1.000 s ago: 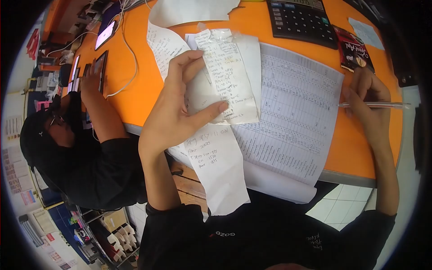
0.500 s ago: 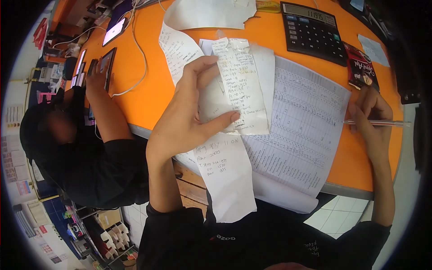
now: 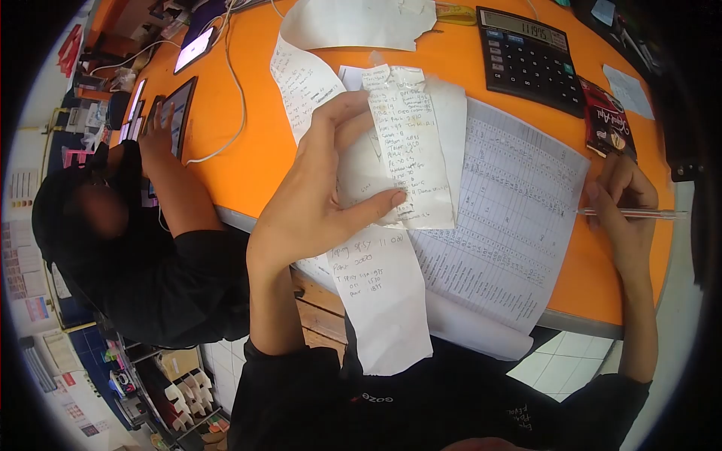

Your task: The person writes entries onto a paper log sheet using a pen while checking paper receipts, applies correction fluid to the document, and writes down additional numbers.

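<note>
My left hand [image 3: 316, 180] grips a handwritten paper slip [image 3: 414, 158], thumb on its front and the other fingers at its left edge. Beneath lies a printed table sheet [image 3: 496, 203], its lower end curling over the table edge. A long paper strip [image 3: 383, 301] with handwriting hangs below my left hand, and its upper part curls up at the back. At the sheet's right side, my right hand [image 3: 623, 197] holds a clear pen [image 3: 643, 214] between thumb and fingers, its tip pointing left toward the sheet.
A black calculator [image 3: 530, 60] stands at the back right, with a red and black packet [image 3: 608, 120] and a pale paper [image 3: 629, 90] beside it. At the left, another person's hand [image 3: 156, 135] touches a tablet [image 3: 180, 113]. A white cable [image 3: 242, 113] crosses the orange table [image 3: 218, 169].
The view has shifted slightly, so the table items sit a little further right and lower. Both hands keep their grips on the slip and the pen.
</note>
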Motion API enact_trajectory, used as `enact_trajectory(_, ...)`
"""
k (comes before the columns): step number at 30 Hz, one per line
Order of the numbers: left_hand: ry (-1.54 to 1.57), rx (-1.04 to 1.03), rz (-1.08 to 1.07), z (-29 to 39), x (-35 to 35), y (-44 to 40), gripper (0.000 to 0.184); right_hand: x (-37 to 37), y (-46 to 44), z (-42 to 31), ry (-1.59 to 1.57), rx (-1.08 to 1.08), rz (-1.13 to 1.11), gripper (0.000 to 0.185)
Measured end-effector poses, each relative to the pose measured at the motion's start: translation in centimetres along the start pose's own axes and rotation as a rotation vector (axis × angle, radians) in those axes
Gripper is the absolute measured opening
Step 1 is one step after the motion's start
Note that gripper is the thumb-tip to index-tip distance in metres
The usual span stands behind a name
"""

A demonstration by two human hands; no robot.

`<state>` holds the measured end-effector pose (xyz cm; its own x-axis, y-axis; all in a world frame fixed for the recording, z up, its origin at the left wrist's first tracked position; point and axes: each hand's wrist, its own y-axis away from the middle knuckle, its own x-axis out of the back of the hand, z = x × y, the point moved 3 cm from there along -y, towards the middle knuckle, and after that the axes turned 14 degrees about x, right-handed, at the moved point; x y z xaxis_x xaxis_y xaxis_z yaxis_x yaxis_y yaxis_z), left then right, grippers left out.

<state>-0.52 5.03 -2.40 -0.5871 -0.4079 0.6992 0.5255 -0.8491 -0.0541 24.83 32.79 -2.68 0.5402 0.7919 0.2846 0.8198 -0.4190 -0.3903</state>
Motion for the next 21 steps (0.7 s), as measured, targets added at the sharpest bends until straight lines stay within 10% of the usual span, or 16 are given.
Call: enact_trajectory(21, 0.041, 0.022, -0.003, 0.22, -0.30, 0.18, 0.091, 0.07, 0.26, -0.03, 0.013, 0.026, 0.018, 0.034)
